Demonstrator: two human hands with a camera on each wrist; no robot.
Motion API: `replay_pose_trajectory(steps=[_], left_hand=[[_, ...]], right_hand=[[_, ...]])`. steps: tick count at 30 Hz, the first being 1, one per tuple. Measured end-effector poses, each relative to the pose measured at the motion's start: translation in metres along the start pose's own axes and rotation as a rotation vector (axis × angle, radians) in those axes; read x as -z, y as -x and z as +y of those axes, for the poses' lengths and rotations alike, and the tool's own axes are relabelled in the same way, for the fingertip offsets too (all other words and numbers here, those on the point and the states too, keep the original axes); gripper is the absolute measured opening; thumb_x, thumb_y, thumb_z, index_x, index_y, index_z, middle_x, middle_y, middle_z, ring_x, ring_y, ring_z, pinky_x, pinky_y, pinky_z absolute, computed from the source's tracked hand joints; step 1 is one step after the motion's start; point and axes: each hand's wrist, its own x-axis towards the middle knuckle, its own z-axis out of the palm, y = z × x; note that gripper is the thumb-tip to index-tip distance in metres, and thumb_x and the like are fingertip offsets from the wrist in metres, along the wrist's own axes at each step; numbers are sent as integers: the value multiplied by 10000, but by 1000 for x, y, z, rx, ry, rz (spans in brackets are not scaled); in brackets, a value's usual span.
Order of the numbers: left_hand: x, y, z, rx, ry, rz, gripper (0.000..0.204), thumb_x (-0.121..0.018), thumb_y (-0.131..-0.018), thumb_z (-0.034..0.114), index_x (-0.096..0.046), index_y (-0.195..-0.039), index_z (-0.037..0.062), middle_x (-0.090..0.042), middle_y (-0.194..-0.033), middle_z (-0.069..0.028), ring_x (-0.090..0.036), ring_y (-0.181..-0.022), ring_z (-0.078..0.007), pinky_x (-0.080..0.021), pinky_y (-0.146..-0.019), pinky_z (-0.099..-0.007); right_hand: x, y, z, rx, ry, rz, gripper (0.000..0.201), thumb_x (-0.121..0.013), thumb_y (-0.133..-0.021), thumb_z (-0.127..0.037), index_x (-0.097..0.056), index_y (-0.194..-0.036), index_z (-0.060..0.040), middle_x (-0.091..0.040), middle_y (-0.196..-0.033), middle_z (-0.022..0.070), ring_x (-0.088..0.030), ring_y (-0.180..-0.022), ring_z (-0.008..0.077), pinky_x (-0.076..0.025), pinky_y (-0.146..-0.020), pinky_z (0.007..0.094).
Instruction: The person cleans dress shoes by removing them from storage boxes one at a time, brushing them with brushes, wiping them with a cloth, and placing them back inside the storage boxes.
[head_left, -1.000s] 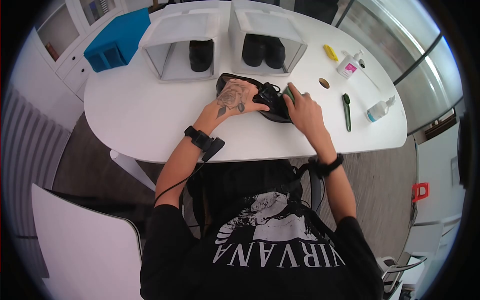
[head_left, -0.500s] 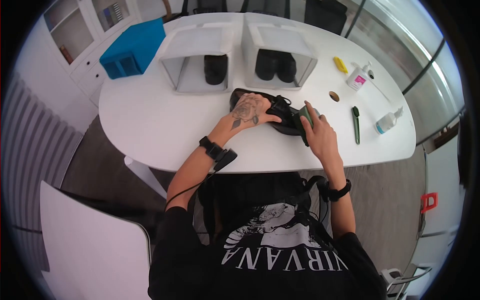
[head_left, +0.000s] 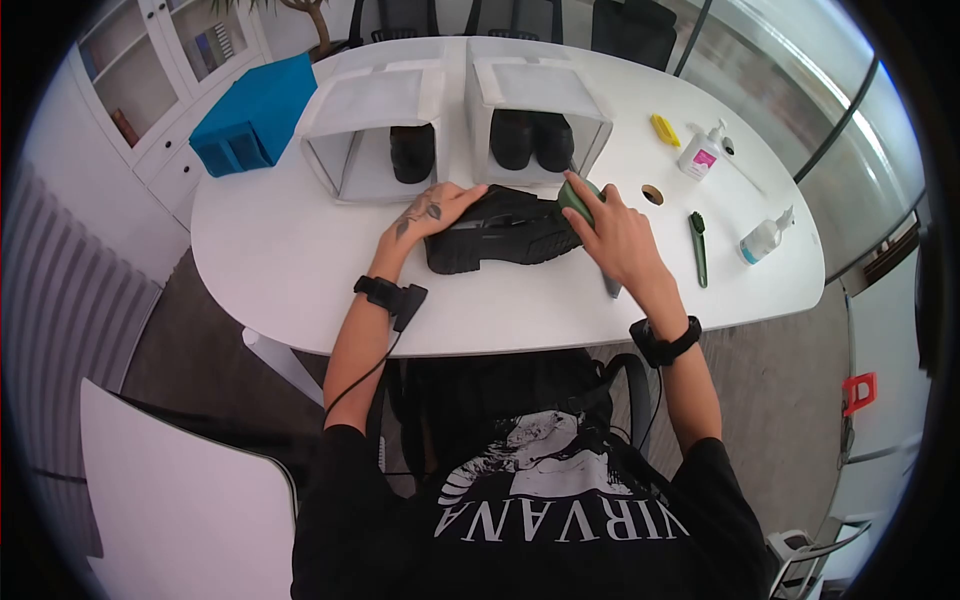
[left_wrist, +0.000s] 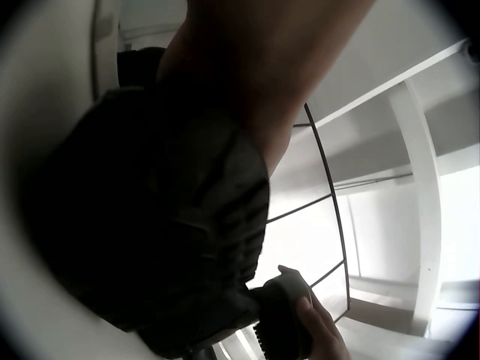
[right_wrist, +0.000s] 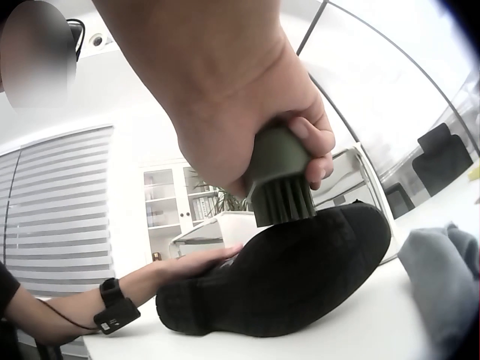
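A black shoe (head_left: 500, 232) lies tipped on its side on the white table, its sole facing the person. The left hand (head_left: 433, 215) grips it from behind, near the heel end; its fingers are partly hidden by the shoe. In the right hand (head_left: 620, 235) is a green brush (head_left: 578, 200), held at the toe end. The right wrist view shows the fingers curled round the brush (right_wrist: 279, 172), its bristles at the edge of the sole (right_wrist: 300, 277). The left wrist view is mostly filled by the dark shoe (left_wrist: 150, 225).
Two white open boxes (head_left: 375, 100) with black shoes (head_left: 512, 140) stand behind. A blue box (head_left: 255, 115) is at the back left. On the right are a green long brush (head_left: 699, 250), a yellow item (head_left: 663, 130) and pump bottles (head_left: 765, 238). A grey cloth (right_wrist: 442, 285) lies beside the shoe.
The shoe has been turned onto its side, so its sole shows. The left hand has shifted to the shoe's far side, and the right hand has brought the brush to the sole's edge.
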Motion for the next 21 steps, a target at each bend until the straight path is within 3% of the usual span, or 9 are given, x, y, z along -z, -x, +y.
replay_pose_trajectory(steps=[2, 6, 8, 11, 14, 18, 20, 21], left_hand=[[-5, -12, -35, 113, 112, 15, 774, -525, -1033, 631, -656, -768, -84, -547, -634, -73, -497, -666, -154, -453, -686, -360], [-18, -14, -45, 60, 370, 156, 751, -502, -1040, 593, -715, -776, -77, -635, -691, -43, -551, -722, -152, -473, -748, -316], [-12, -4, -27, 33, 499, 192, 755, -459, -1047, 552, -771, -1039, -135, -790, -880, -176, -697, -831, -232, -501, -920, -284], [-3, -3, -20, 12, 659, 72, 753, -414, -1066, 525, -775, -1014, -134, -788, -885, -186, -697, -834, -215, -507, -908, -289], [-5, -5, -22, 20, 695, 74, 809, -316, -1083, 539, -786, -1003, -115, -790, -916, -180, -701, -769, -182, -532, -828, -269], [-9, -10, -30, 75, 770, 74, 854, -277, -1075, 567, -779, -1015, -122, -790, -913, -172, -701, -761, -183, -538, -827, -273], [-9, -11, -37, 139, 953, -93, 883, -248, -1063, 589, -777, -1033, -118, -790, -918, -172, -709, -792, -178, -533, -863, -263], [-12, -11, -39, 143, 966, -81, 883, -248, -1063, 589, -777, -1033, -118, -790, -918, -172, -709, -792, -178, -533, -863, -263]], right_hand=[[2, -11, 10, 1, -8, -67, 526, -502, -1080, -461, -517, -1538, -203, -623, -956, 241, -693, -774, 461, -571, -728, 507], [10, -37, 19, 96, -11, -178, 533, -488, -1083, -479, -522, -1537, -202, -636, -979, 241, -695, -827, 459, -564, -782, 505], [13, -49, 11, 217, 1, -247, 522, -455, -1095, -492, -517, -1553, -249, -628, -979, 209, -683, -828, 408, -547, -793, 473], [11, -66, -11, 348, 111, -305, 517, -458, -1095, -496, -518, -1553, -262, -627, -994, 217, -681, -786, 403, -551, -767, 466], [8, -72, -27, 462, 221, -283, 512, -475, -1090, -488, -552, -1519, -219, -647, -1045, 260, -697, -739, 399, -567, -724, 470], [5, -75, -39, 575, 250, -275, 509, -492, -1082, -493, -566, -1508, -225, -642, -1094, 249, -700, -701, 373, -570, -692, 445], [2, -76, -46, 611, 277, -284, 518, -505, -1078, -486, -532, -1537, -247, -634, -1129, 238, -703, -697, 360, -573, -671, 425], [-2, -77, -49, 626, 280, -293, 518, -505, -1078, -486, -532, -1537, -247, -634, -1129, 238, -703, -697, 360, -573, -671, 425]])
